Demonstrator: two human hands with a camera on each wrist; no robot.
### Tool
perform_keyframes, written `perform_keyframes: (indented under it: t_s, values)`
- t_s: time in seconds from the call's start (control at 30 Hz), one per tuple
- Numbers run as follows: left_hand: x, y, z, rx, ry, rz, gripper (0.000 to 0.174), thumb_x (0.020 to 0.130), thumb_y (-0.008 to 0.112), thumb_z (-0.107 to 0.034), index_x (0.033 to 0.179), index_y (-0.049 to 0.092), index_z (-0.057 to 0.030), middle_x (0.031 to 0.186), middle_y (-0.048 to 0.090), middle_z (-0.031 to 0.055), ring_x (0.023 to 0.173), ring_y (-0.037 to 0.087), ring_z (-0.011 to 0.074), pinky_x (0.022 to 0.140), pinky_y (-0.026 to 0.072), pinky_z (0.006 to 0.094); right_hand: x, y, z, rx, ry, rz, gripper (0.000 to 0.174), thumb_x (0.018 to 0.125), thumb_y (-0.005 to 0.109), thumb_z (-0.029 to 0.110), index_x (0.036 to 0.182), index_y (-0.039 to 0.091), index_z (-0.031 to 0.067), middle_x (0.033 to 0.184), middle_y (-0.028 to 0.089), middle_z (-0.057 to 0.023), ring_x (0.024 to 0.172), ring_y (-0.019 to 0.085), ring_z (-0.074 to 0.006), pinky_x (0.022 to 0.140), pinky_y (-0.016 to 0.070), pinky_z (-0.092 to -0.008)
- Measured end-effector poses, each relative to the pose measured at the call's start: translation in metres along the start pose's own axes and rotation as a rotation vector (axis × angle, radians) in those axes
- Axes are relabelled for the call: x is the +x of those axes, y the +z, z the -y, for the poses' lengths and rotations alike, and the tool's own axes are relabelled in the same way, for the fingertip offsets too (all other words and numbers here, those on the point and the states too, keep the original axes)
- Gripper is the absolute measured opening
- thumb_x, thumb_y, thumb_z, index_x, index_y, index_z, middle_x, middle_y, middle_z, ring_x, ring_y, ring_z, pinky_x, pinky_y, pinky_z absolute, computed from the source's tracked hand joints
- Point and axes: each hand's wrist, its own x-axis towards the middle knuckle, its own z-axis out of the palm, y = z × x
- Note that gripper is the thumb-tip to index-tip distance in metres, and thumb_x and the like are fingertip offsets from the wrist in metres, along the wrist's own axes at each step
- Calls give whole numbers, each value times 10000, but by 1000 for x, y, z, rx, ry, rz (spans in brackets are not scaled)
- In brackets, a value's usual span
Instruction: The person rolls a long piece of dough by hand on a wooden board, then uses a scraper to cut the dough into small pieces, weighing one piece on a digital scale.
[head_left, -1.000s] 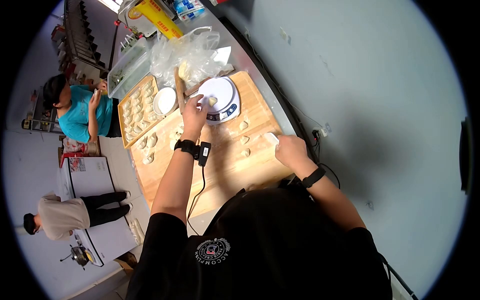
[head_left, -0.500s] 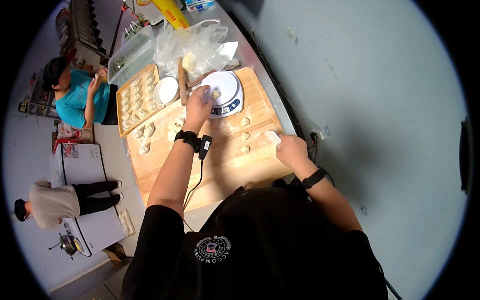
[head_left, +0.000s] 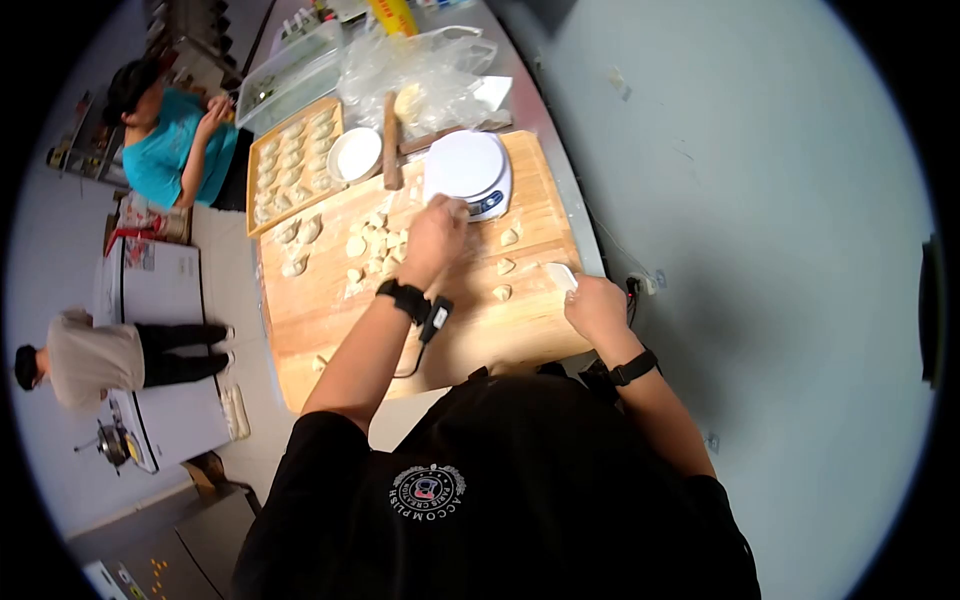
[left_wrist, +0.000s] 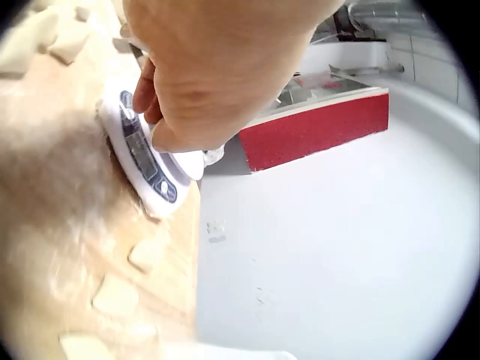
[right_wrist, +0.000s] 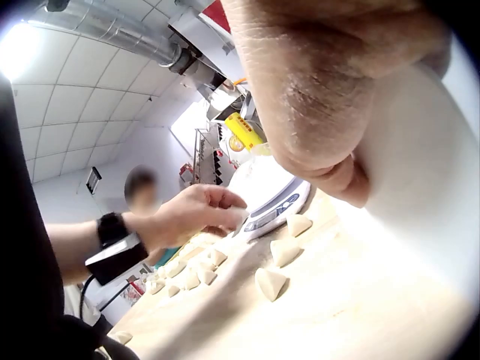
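Observation:
My left hand (head_left: 437, 240) is at the near edge of a white kitchen scale (head_left: 466, 163), its fingers pinching a small piece of dough (right_wrist: 241, 218). The scale's plate holds nothing. My right hand (head_left: 600, 308) grips a white dough scraper (head_left: 560, 275) over the right side of the wooden board (head_left: 440, 345); the scraper's broad face fills the right of the right wrist view. Between the hands, three dough pieces (head_left: 506, 266) lie in a row. A heap of cut dough pieces (head_left: 378, 245) sits left of my left hand.
A wooden tray (head_left: 253, 190) of dumplings, a white bowl (head_left: 358, 155), a rolling pin (head_left: 391, 150) and a plastic bag (head_left: 430, 65) stand beyond the board. The wall (head_left: 760, 250) runs along the right. Two people (head_left: 170, 150) stand at left.
The dough piece has left the scale's plate and is in my left hand, which has drawn back toward me. The right hand keeps its hold on the scraper. The head view has shifted slightly.

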Motion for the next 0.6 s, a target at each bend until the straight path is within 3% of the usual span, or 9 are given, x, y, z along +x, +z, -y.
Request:
perform_keyframes:
  t_s: [0.17,0.2,0.3,0.33,0.37,0.4,0.43,0.5,0.6]
  values:
    - [-111,-14,9,-125,-161,108,190,868,685,-126,1038,745,-67,905,655,149,797,670,317,750,550,381,3,-3,-3,29,-2,15,173,862,620,186,907,709,45,870,706,-196,852,679,-407,763,538,-501]
    - [-131,-12,21,-118,-273,111,177,862,715,-133,1019,745,-56,903,660,133,784,676,266,729,548,364,4,-4,-4,37,-8,9,176,860,625,189,914,711,46,875,706,-197,857,676,-410,765,537,-503]
    - [-161,-27,49,-181,-467,0,198,863,687,-94,1056,722,-61,923,688,137,797,679,296,730,557,376,6,-7,-5,74,22,51,199,857,636,200,953,719,46,909,706,-209,896,668,-426,786,532,-509]
    - [-161,-42,46,-206,-526,-106,313,843,707,-56,1155,684,-51,1003,681,135,844,686,252,749,567,355,8,-6,-8,69,29,65,204,859,635,201,960,720,45,916,705,-214,904,667,-429,791,532,-509]
    - [-169,-42,75,-276,-381,-246,395,848,712,-45,1236,637,-43,1120,654,147,901,686,245,801,579,357,9,-6,-9,63,36,78,209,860,634,201,967,720,44,923,705,-219,912,666,-431,796,531,-510]
    - [-169,-59,76,-230,-412,-326,426,842,703,-24,1260,620,-31,1217,622,160,976,678,259,856,578,359,9,-9,-8,88,18,85,221,863,628,196,980,714,29,940,703,-232,927,663,-438,809,530,-511]
    - [-169,-78,74,-257,-495,-380,413,842,702,-37,1248,629,-28,1208,639,161,994,680,287,864,571,366,8,-10,-7,71,24,99,227,863,627,194,986,711,24,942,702,-234,928,663,-439,810,529,-512]
    - [-189,-105,93,9,-584,-241,424,826,712,-56,1243,641,-41,1204,650,164,1008,683,315,868,567,375,10,-12,-5,41,39,117,238,863,623,190,998,706,12,945,702,-237,929,662,-440,813,527,-513]
    - [-225,-118,102,243,-519,-3,378,810,707,-59,1186,668,-47,1166,662,167,989,682,343,848,565,394,9,-12,-3,33,35,118,248,865,621,194,998,703,1,940,702,-238,934,660,-439,819,526,-514]
